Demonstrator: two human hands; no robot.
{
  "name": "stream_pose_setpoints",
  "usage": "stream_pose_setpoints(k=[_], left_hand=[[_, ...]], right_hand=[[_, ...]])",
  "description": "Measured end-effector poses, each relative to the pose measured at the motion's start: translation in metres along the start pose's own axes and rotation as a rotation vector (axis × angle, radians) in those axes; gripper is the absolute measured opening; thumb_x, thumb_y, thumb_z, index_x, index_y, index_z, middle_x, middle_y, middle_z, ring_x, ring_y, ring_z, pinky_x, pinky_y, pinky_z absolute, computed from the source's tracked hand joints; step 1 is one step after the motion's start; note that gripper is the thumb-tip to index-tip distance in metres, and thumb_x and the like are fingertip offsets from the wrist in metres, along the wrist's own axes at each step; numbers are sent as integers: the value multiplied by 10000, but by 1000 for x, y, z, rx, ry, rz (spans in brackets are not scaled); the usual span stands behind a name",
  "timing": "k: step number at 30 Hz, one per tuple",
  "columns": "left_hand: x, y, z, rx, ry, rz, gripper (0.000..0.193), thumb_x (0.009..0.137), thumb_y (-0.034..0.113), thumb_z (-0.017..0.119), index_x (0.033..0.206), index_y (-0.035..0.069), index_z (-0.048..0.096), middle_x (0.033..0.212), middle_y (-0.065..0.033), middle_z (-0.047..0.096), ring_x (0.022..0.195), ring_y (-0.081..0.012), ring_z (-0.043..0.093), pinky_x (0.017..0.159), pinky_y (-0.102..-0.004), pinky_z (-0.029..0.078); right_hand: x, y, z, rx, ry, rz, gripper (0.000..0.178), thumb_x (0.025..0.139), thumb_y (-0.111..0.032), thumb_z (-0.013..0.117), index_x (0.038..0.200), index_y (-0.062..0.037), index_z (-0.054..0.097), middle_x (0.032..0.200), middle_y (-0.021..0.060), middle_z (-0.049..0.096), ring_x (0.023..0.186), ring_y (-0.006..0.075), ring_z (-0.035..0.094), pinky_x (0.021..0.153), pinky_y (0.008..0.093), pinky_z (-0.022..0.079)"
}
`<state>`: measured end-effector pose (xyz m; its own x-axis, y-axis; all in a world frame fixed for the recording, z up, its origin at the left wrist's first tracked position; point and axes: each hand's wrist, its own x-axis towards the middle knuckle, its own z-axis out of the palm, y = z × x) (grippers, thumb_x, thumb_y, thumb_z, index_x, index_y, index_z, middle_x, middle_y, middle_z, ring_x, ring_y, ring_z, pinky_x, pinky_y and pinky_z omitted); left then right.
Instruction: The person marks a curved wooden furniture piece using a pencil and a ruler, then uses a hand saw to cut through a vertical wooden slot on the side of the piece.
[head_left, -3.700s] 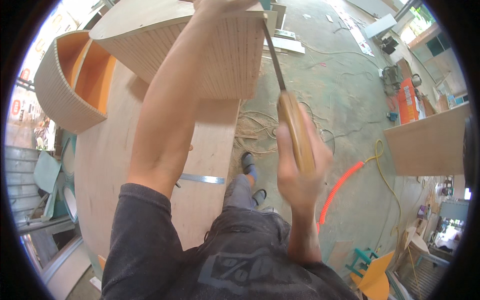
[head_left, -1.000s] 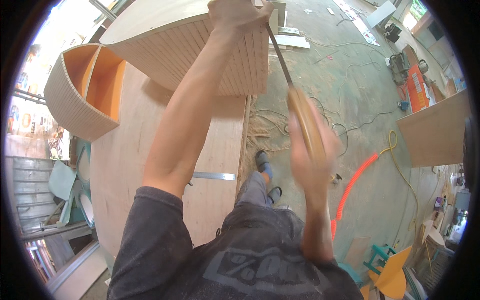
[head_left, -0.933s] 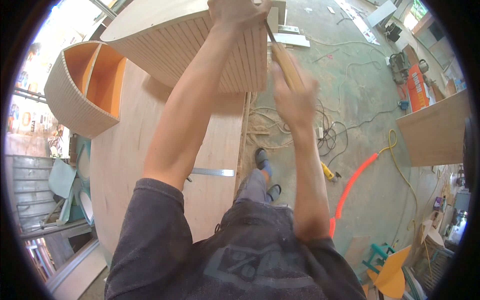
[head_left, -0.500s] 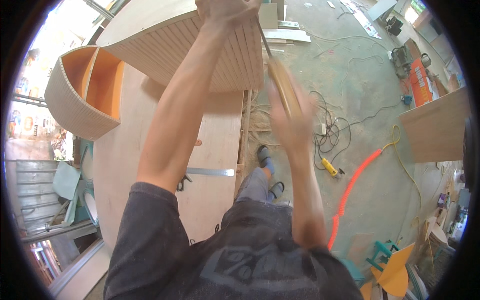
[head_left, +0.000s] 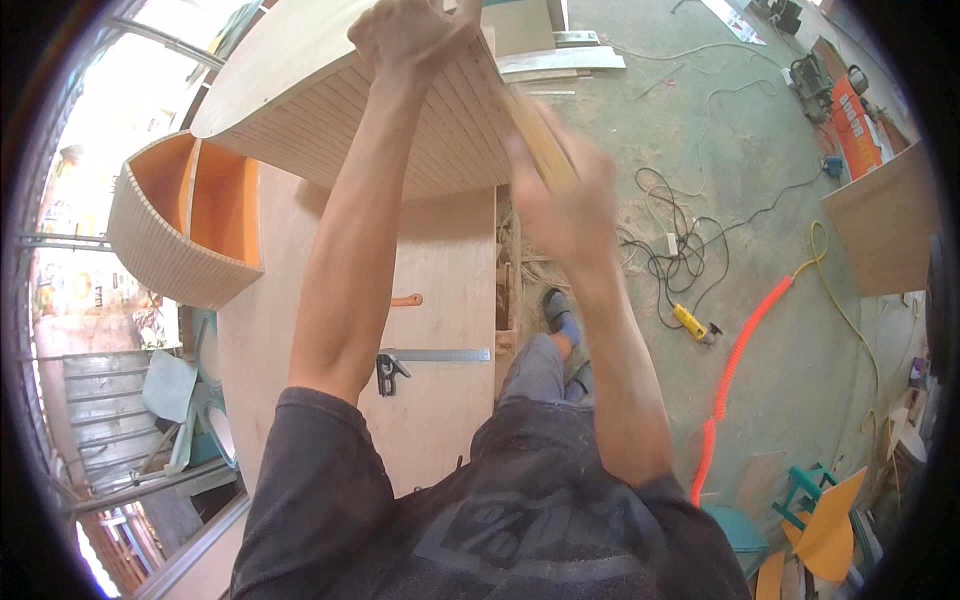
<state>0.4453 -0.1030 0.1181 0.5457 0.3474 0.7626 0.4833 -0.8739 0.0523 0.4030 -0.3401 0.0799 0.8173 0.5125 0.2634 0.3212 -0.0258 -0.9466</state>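
A large piece with a curved slatted wooden side (head_left: pixel 400 130) rests on the bench at the upper left. Over its top edge, my left hand (head_left: pixel 410 40) is closed, its fingertips out of sight, so what it grips is hidden. My right hand (head_left: pixel 568 205), blurred by motion, is closed round a tool with a long wooden handle (head_left: pixel 545 150). The handle slants up toward the slatted piece's right edge, near my left hand. Its far end is not clear. To the left stands a smaller curved slatted box (head_left: pixel 185 255) with an orange, divided inside.
On the pale wooden bench (head_left: pixel 440 430) lie a combination square (head_left: pixel 435 355) and a small orange-brown handled tool (head_left: pixel 407 300). Right of it, the floor holds tangled dark cables (head_left: pixel 675 245), a yellow power tool (head_left: pixel 690 322), a coiled orange hose (head_left: pixel 735 350) and a leaning wooden board (head_left: pixel 885 225).
My right hand and the wooden-handled tool have moved forward and left, closer to the slatted edge. My left hand stays at the top edge. The whole view has shifted slightly.
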Motion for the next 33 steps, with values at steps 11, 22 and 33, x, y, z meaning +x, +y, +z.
stream_pose_setpoints(k=[11, 22, 33], left_hand=[[-3, -11, -2, 5, 12, -30, 386, 758, 480, 724, 712, 98, 692, 761, -154, 711, 730, -347, 705, 669, -498, 534], [0, -9, -10, 8, -79, -75, 393, 768, 464, 701, 787, 75, 751, 869, -186, 756, 811, -352, 741, 758, -472, 576], [12, 13, 10, -37, 94, 23, 416, 733, 485, 714, 740, 70, 714, 792, -153, 732, 756, -333, 724, 733, -455, 562]], right_hand=[[-97, 0, -45, -50, -23, -73, 460, 956, -62, 636, 1409, 13, 598, 1204, 251, 727, 1135, 339, 732, 931, 386, 571], [-54, 5, -7, -84, -1, -79, 456, 966, -98, 640, 1393, 57, 597, 1140, 272, 739, 1029, 337, 755, 897, 380, 567], [34, 37, 21, -20, 90, -180, 421, 974, -154, 648, 1348, 36, 621, 989, 196, 746, 878, 255, 722, 812, 371, 552]])
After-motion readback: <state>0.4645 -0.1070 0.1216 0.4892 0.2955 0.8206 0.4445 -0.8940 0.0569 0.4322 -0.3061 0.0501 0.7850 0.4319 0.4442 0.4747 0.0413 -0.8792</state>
